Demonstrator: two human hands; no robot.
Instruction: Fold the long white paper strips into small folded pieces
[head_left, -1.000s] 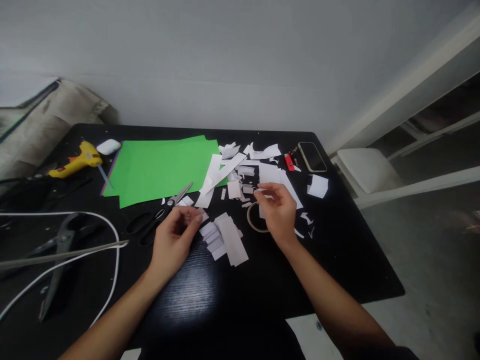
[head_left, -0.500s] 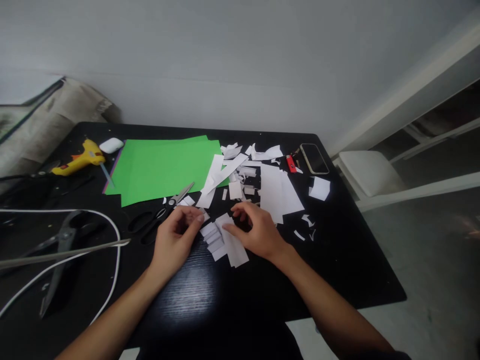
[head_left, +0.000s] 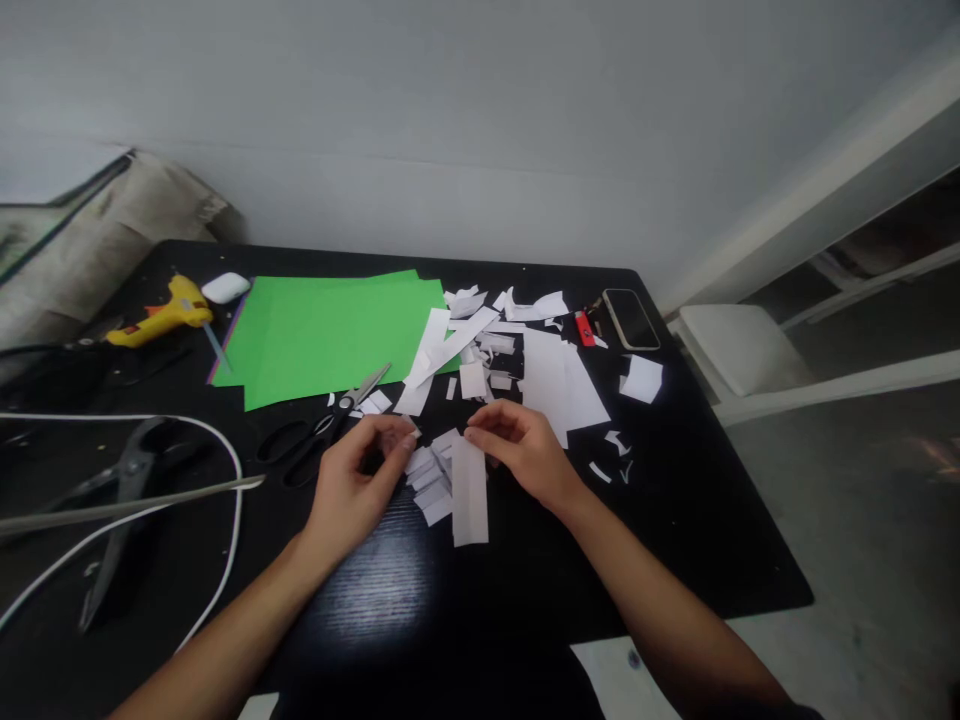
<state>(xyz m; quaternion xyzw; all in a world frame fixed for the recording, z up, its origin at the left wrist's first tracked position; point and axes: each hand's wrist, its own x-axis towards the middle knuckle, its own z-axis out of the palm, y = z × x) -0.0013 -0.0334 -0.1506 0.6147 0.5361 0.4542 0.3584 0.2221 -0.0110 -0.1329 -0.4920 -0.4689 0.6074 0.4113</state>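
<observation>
White strip: likely light, floppy; edge hold best. My right hand pinches top corner; left hand, can't tell.

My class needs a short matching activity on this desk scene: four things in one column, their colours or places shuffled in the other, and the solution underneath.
Column one
1. Long white paper strip
2. Scissors
3. Glue gun
4. Smartphone

Column two
A. Yellow, to the left of the green sheets
B. Touched by the right hand
C. Screen up, to the right of the red lighter
D. Black-handled, beside the left hand

Right pairs: 1-B, 2-D, 3-A, 4-C
</observation>
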